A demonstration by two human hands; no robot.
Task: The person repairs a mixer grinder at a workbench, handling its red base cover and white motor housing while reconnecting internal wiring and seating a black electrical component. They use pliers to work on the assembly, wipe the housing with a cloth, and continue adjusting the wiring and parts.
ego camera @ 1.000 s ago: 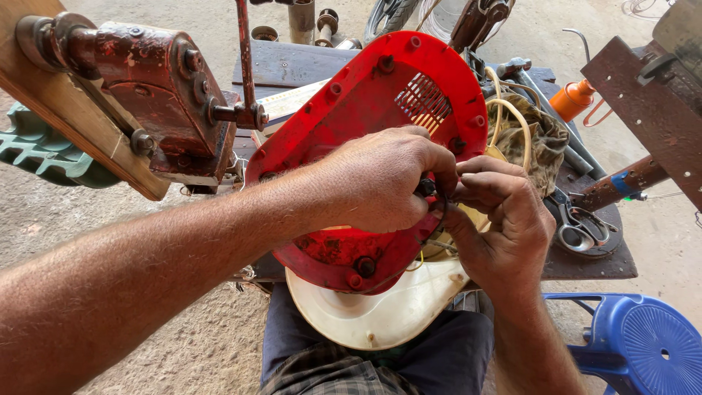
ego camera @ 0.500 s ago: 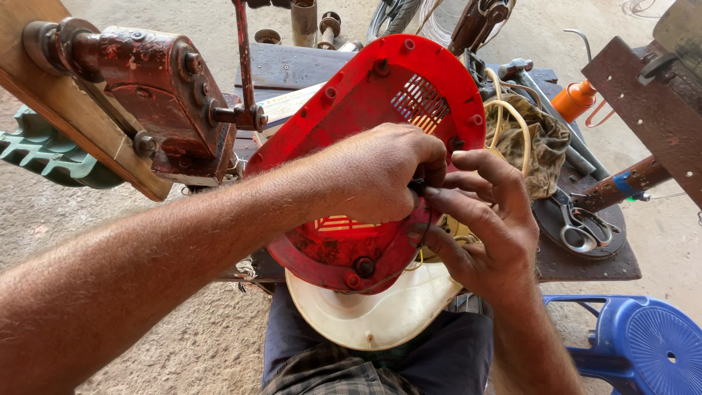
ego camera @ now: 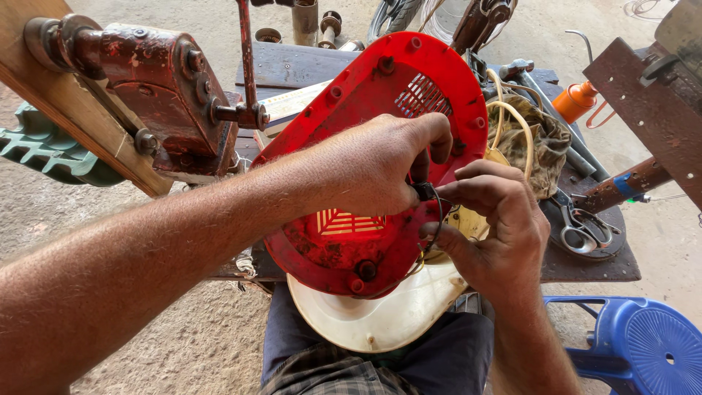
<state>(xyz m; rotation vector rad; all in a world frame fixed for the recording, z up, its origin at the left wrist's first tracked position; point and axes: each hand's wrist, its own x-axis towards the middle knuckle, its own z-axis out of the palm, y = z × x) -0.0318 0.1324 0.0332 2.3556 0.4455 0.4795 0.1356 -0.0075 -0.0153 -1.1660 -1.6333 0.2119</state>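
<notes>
1. Your left hand (ego camera: 373, 172) lies across the inner face of the red plastic cover (ego camera: 380, 146), which stands tilted over your lap with its ribbed vents showing.
2. The left thumb and fingers are pinched together on a small black part (ego camera: 424, 192) at the cover's right edge; the rest of that hand rests against the red plastic.
3. Your right hand (ego camera: 497, 227) sits just beside the left one, fingers curled, and its fingertips (ego camera: 439, 238) touch the thin black wire (ego camera: 437, 219) that loops down from the black part.
4. I cannot tell whether the right hand actually clamps the wire or only touches it, as the fingers hide the contact.
5. Under the red cover, a cream-coloured casing (ego camera: 380, 314) rests on your thighs, its rounded rim poking out below the cover.
6. Behind the cover lies a dark wooden bench (ego camera: 585, 263), and a pair of scissors (ego camera: 578, 223) lies on it, to the right of your right hand.
7. A dirty rag (ego camera: 541, 146) and pale tubing (ego camera: 523, 124) sit just behind your right hand.
8. A rusty red vise (ego camera: 153, 95) is fixed to a wooden beam (ego camera: 66, 117) at the upper left, well apart from both hands.
9. An orange bottle (ego camera: 574, 99) stands at the upper right, and a blue plastic stool (ego camera: 643, 347) sits at the lower right beside your leg.
</notes>
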